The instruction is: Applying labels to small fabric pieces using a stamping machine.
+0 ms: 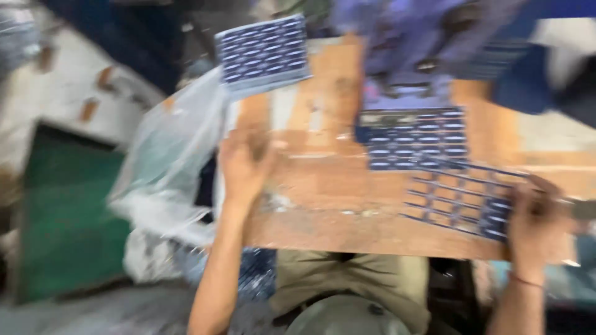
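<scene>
The picture is motion-blurred. My left hand (245, 162) hovers with fingers spread over the left part of a worn wooden table (323, 211), beside a clear plastic bag (171, 155). My right hand (537, 220) grips the right end of a dark blue punched-out sheet frame (459, 201) with rows of empty cells that lies on the table. Just beyond it sits a blue sheet of small printed labels (413, 139). Another such patterned sheet (264, 54) lies at the table's far left.
A person in blue-purple clothing (422, 43) is across the table. A green surface (62, 223) and a pale wall are at the left. My lap in khaki cloth (347, 291) is under the table's near edge.
</scene>
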